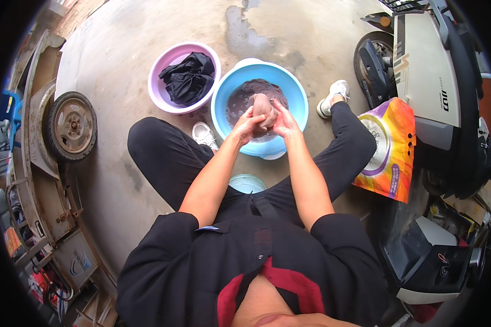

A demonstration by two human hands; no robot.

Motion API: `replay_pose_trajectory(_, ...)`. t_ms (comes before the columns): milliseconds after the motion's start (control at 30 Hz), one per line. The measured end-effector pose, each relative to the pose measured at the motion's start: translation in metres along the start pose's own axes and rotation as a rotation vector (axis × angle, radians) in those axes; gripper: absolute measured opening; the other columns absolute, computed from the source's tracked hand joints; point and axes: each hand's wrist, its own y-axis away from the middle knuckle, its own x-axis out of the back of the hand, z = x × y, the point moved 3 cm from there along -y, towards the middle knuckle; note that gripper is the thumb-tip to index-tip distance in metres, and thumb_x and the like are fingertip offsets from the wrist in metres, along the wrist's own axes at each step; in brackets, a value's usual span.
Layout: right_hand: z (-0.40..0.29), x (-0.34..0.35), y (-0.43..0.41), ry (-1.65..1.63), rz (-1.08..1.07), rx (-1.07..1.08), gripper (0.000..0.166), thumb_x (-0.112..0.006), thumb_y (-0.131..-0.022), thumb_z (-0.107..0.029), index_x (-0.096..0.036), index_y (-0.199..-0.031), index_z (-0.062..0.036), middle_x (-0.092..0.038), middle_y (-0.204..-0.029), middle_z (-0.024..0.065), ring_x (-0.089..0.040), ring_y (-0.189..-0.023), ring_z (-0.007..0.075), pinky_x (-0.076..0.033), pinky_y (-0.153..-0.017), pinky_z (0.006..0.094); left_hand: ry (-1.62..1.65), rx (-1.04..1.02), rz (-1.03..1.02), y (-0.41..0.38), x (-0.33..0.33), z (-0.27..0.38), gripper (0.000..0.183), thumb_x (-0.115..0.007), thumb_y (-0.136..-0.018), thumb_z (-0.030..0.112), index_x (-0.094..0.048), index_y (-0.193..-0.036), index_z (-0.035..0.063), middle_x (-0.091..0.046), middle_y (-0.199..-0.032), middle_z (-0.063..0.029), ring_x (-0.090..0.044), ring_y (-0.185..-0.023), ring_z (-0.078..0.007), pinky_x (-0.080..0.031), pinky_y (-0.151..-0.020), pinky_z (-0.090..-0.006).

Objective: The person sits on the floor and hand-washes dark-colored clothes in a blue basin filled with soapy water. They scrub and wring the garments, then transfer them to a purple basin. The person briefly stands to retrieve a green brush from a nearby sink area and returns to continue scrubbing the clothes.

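A wet, bunched beige-pink cloth is held between my two hands above a blue plastic basin. My left hand grips its left side with the fingers curled round it. On its right side, my right hand presses against the cloth with the fingers partly extended. Dark, sudsy water lies in the basin below, and something dark shows in it near the far side. Up and left of the blue basin, a pink basin holds a crumpled black garment.
A light-blue round stool or tub shows between my legs. An orange and yellow bag stands at the right beside a parked scooter. A rusty cart with a wheel is at the left. The concrete floor has damp patches.
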Motion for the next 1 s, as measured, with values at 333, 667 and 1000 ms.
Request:
replay_pose_trajectory(333,-0.010,0.030,-0.020,0.712,0.403,0.475,0.059,-0.067,-0.079,-0.013,-0.038,-0.128,-0.0011,-0.052,-0.120,0.0171,-0.058,-0.102,0.0275,-0.052,-0.080,0.0347,-0.039,0.019,0.087,-0.008,0.014,-0.003,0.032,-0.073,-0.075,0.017,-0.051,-0.096,0.0102,-0.059,-0.093,-0.0069,-0.059,-0.088,-0.0181,-0.050,-0.080,-0.0314)
replay_pose_trajectory(667,0.008,0.009,-0.019,0.628,0.074,0.427,0.050,-0.069,-0.083,-0.021,-0.046,-0.122,0.0001,-0.057,-0.114,0.0131,-0.056,-0.104,0.0194,-0.046,-0.088,0.0316,-0.396,-0.145,0.084,-0.019,0.016,0.007,0.033,-0.056,-0.088,0.030,-0.059,-0.109,0.0056,-0.063,-0.098,-0.0076,-0.058,-0.094,-0.0169,-0.045,-0.084,-0.0274)
replay_pose_trajectory(1000,0.003,0.009,-0.019,-0.026,0.138,0.095,0.024,-0.052,-0.093,-0.017,-0.055,-0.114,-0.0064,-0.061,-0.108,0.0132,-0.060,-0.100,0.0258,-0.051,-0.086,0.0418,0.427,0.485,0.147,-0.002,0.031,-0.054,0.067,-0.054,-0.083,0.055,-0.046,-0.125,0.0032,-0.049,-0.124,-0.0174,-0.052,-0.110,-0.0301,-0.043,-0.091,-0.0466)
